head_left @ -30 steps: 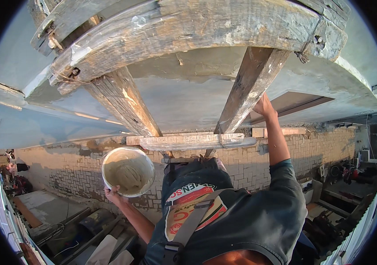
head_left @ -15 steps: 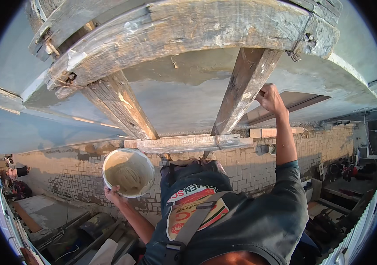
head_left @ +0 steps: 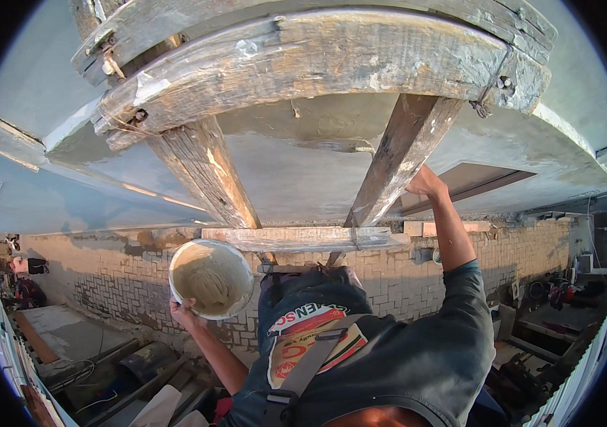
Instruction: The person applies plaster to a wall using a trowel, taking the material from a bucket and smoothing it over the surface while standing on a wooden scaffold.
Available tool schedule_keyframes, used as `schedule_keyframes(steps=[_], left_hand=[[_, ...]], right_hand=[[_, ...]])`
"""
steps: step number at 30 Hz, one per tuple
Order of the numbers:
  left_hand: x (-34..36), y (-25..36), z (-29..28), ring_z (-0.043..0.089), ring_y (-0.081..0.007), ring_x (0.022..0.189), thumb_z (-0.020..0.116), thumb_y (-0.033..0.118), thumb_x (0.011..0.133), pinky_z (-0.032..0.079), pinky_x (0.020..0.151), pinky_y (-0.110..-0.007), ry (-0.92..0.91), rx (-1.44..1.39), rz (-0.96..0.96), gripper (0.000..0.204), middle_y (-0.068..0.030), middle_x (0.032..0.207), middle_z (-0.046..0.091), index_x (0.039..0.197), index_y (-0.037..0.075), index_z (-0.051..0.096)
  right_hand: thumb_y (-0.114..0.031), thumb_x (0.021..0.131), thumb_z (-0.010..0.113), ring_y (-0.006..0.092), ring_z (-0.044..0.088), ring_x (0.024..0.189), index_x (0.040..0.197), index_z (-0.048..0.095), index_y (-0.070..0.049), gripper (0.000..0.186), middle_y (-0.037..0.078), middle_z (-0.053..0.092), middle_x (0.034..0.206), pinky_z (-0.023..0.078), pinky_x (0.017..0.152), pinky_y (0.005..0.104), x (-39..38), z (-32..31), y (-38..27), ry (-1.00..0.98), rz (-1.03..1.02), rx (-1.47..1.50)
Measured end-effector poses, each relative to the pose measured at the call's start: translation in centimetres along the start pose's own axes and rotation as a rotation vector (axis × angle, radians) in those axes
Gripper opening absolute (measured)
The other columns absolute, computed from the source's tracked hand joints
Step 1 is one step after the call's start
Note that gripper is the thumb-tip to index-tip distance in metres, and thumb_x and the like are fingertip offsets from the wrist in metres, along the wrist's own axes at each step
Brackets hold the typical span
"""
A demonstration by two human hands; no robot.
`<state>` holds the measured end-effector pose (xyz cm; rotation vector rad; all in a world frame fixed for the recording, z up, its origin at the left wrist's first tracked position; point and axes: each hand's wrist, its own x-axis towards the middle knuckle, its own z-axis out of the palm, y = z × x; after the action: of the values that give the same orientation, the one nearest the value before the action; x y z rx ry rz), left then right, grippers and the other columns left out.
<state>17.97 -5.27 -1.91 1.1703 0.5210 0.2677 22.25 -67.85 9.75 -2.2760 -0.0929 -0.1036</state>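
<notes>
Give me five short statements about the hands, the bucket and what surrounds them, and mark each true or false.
1. The left hand holds the white-rimmed bucket. True.
2. The white-rimmed bucket is empty. False: it contains a greyish-beige, mortar-like mix.
3. The right hand is fully visible. False: a sloping wooden post hides part of the right hand.
4. Paving blocks cover ground below. True.
5. The shirt is white. False: the shirt is dark.
</notes>
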Motion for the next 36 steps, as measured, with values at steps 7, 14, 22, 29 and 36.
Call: schedule_keyframes(steps=[7, 14, 22, 29, 36], left_hand=[[0.8, -0.7, -2.4, 0.061, -0.0204, 0.074, 0.054, -0.009, 0.052, 0.053, 0.071, -0.035, 0.037, 0.079, 0.054, 0.040, -0.0069, 0.085, 0.064, 0.090, 0.001, 0.059], [-0.6, 0.4, -1.0, 0.059, -0.0202, 0.072, 0.052, -0.009, 0.052, 0.052, 0.070, -0.034, 0.043, 0.016, 0.042, 0.038, -0.0070, 0.085, 0.062, 0.089, 0.001, 0.058], [0.2, 0.7, 1.1, 0.059, -0.0209, 0.071, 0.053, -0.008, 0.051, 0.053, 0.068, -0.034, 0.005, 0.052, 0.030, 0.037, -0.0077, 0.084, 0.062, 0.087, 0.001, 0.057], [-0.7, -0.1, -1.3, 0.058, -0.0182, 0.069, 0.053, -0.008, 0.053, 0.052, 0.067, -0.033, 0.028, 0.027, 0.067, 0.034, -0.0064, 0.083, 0.061, 0.086, 0.002, 0.057], [-1.8, -0.3, -2.0, 0.059, -0.0182, 0.070, 0.054, -0.008, 0.054, 0.051, 0.069, -0.031, 0.063, 0.046, 0.076, 0.037, -0.0066, 0.084, 0.064, 0.089, 0.001, 0.060]], right_hand=[[-0.020, 0.086, 0.071, 0.0146, 0.061, 0.075, 0.096, 0.068, 0.005, 0.027, 0.011, 0.067, 0.083, 0.048, 0.064, 0.0288, 1.2, -3.6, -0.2, 0.197, 0.042, 0.395], [-0.016, 0.085, 0.071, 0.0110, 0.052, 0.064, 0.093, 0.069, 0.005, 0.023, 0.006, 0.063, 0.073, 0.041, 0.057, 0.0290, -1.4, -4.5, -2.6, -0.031, 0.158, 0.296], [-0.020, 0.077, 0.082, 0.0215, 0.064, 0.108, 0.127, 0.060, 0.002, 0.059, 0.012, 0.067, 0.122, 0.051, 0.094, 0.0392, 1.7, 2.2, 6.0, -0.061, 0.030, 0.239], [-0.013, 0.079, 0.078, 0.0211, 0.066, 0.102, 0.123, 0.062, 0.003, 0.049, 0.012, 0.069, 0.117, 0.053, 0.090, 0.0368, 1.6, -0.1, 0.4, 0.157, -0.191, 0.538], [-0.010, 0.077, 0.078, 0.0292, 0.060, 0.116, 0.131, 0.051, 0.004, 0.063, 0.018, 0.064, 0.122, 0.047, 0.101, 0.0401, -0.9, 1.8, 1.5, 0.083, 0.052, -0.094]])
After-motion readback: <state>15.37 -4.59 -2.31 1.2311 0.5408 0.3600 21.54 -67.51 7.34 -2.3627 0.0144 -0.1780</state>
